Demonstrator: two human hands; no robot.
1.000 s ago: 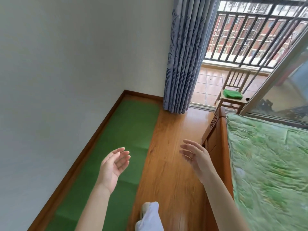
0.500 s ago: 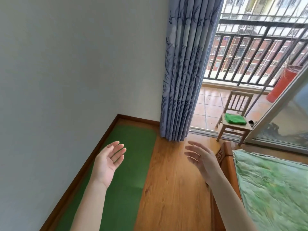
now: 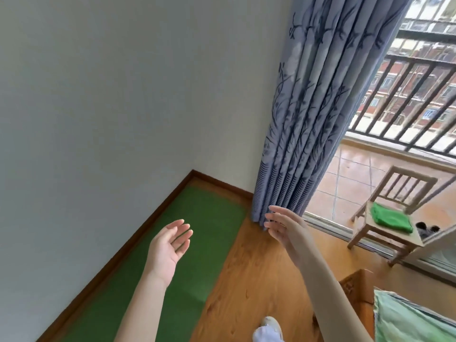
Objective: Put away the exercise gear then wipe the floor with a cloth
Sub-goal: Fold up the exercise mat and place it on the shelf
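As the view has been raised toward the balcony, the folded green cloth (image 3: pixel 391 220) on the small wooden chair (image 3: pixel 385 218) is neared; left hand (image 3: pixel 167 245) and right hand (image 3: pixel 283 224) are held spread, empty.
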